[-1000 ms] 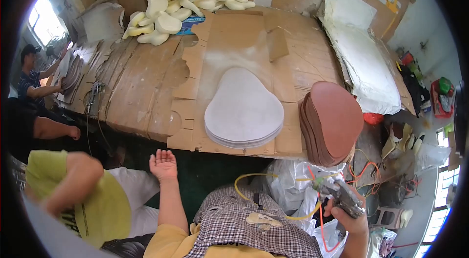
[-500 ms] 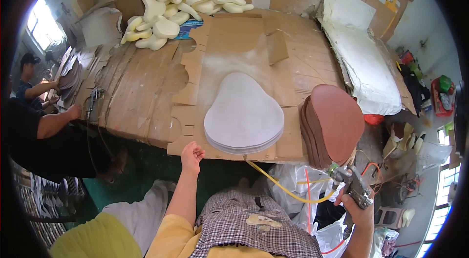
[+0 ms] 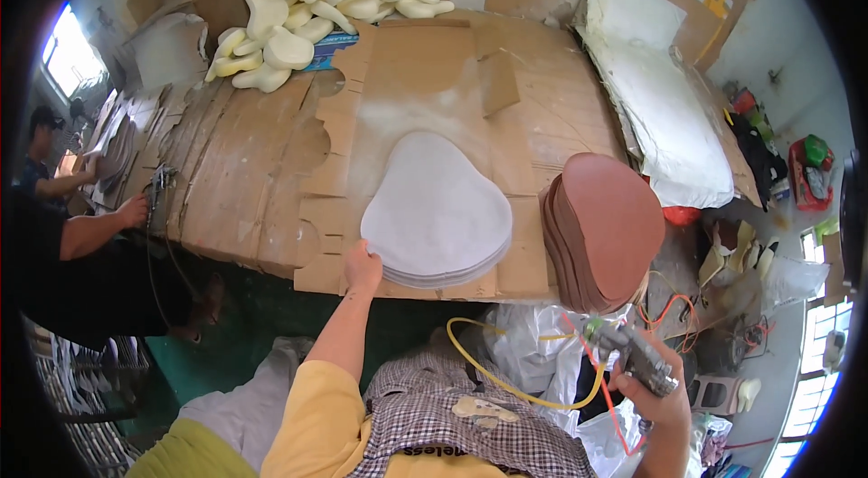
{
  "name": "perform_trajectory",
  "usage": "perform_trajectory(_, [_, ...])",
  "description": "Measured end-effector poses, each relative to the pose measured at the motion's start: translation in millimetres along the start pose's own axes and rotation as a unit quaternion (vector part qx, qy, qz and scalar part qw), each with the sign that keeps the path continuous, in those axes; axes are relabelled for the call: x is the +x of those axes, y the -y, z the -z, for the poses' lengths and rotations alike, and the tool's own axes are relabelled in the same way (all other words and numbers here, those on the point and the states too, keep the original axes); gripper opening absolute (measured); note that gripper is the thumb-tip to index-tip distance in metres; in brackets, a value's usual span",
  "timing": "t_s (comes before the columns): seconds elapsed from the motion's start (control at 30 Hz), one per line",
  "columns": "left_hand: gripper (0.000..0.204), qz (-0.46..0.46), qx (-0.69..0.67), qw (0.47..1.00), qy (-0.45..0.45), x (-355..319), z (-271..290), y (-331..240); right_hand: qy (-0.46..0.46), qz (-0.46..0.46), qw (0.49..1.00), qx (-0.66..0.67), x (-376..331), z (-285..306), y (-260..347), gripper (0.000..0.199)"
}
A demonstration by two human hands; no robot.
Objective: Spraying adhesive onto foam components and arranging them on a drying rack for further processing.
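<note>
A stack of pale grey, saddle-shaped sheets [image 3: 436,207] lies on the cardboard in front of me. At its lower left edge, my left hand [image 3: 363,268] is closed, with the fingertips on the rim of the upper sheet; part of the grip is hidden. My right hand [image 3: 662,392] is wrapped round a metal spray gun [image 3: 637,356], held low at the right, below the table edge. To the right of the grey stack, reddish-brown sheets [image 3: 613,225] of the same shape stand in a slanted, fanned pile.
Cream foam saddle pads [image 3: 287,48] are heaped at the back left of the cardboard-covered table [image 3: 240,179]. A yellow hose [image 3: 493,374] loops before my apron. White-covered padding [image 3: 674,125] lies back right. Another person's hand [image 3: 136,209] holds a spray gun [image 3: 161,181] at the left.
My left hand has moved up and right, from beside the stack onto its lower left edge. The spray gun in my right hand has dropped slightly, tilting downward.
</note>
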State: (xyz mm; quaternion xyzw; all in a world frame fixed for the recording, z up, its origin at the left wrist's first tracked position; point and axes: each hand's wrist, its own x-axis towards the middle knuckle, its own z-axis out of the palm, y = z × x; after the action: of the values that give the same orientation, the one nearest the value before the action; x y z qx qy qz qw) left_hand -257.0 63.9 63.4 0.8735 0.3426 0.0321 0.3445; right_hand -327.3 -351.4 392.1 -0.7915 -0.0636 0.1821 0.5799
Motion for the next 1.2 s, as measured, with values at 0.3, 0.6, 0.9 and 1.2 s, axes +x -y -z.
perform_trajectory(0.3, [0.026, -0.017, 0.074, 0.994, -0.076, 0, -5, -2, 0.062, 0.058, 0.996, -0.021, -6, 1, -8, 0.051])
perform_trajectory(0.6, [0.011, 0.05, 0.004, 0.997, -0.066, 7, 6, -31, -0.008, 0.03, 0.997, 0.066, -10, 5, -20, 0.057])
perform_trajectory(0.9, [0.026, 0.265, -0.623, 0.734, 0.05, 9, -16, -17, -0.107, 0.022, 0.988, 0.112, -11, 3, -19, 0.058])
perform_trajectory(1.2, [0.042, 0.038, -0.76, 0.638, 0.118, -5, 56, -94, -0.072, 0.026, 0.992, 0.103, -18, 1, -19, 0.062])
